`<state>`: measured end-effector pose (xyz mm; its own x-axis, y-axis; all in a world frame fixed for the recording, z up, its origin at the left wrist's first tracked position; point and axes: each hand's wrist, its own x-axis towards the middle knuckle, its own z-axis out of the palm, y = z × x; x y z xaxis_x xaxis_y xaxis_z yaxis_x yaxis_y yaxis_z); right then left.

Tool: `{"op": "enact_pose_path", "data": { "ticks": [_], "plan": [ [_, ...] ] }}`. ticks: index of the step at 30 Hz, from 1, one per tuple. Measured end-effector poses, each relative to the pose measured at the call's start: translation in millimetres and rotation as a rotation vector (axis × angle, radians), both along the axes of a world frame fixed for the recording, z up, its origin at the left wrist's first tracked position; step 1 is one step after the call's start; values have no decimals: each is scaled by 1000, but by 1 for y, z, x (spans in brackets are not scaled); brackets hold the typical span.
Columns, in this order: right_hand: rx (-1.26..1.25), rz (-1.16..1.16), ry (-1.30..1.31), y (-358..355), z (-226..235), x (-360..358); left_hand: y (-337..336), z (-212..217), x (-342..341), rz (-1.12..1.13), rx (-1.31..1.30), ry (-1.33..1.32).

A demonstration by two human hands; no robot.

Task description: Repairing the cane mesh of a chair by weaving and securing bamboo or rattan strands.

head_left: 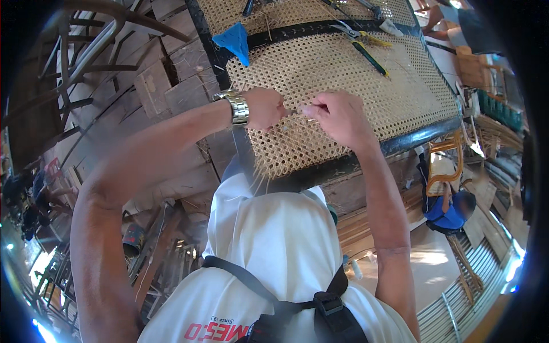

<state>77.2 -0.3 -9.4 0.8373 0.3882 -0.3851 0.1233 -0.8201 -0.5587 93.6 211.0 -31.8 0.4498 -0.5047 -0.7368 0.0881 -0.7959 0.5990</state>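
We see both hands working close together on the woven cane panel (343,86), near its lower left part. The left hand (264,108), with a metal wristwatch (237,107) on its wrist, is curled into a closed pinch on a thin cane strand (294,111). The right hand (337,114) is closed as well, fingertips pinching the same strand just at 3 o'clock of the left hand; the two hands are nearly touching.

The panel sits in a dark frame (423,134) whose near edge runs from about 6 o'clock of the hands up toward 3 o'clock. Loose strand ends hang off the panel's unfinished edge at 6 o'clock of the left hand. A dark crossbar (297,31) crosses the panel at 12 o'clock, with a blue cloth (234,40) beside it at 11 o'clock. Pliers with yellow and green handles (366,48) lie on the weave at 1 o'clock, well apart from the hands. Between hands and pliers the weave is open. At 4 o'clock, below the frame, another person in blue (449,214) is sitting.
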Motion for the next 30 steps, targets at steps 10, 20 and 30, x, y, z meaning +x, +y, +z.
{"op": "enact_pose_path", "data": {
  "ticks": [10,20,30],
  "plan": [
    [-191,-63,245,0,3,22,-30,-19,30,-331,145,152],
    [-230,23,255,0,-4,26,-49,-34,-14,-151,216,-168],
    [-80,-5,-137,0,-6,-27,-22,-16,0,137,13,114]
  ]
}}
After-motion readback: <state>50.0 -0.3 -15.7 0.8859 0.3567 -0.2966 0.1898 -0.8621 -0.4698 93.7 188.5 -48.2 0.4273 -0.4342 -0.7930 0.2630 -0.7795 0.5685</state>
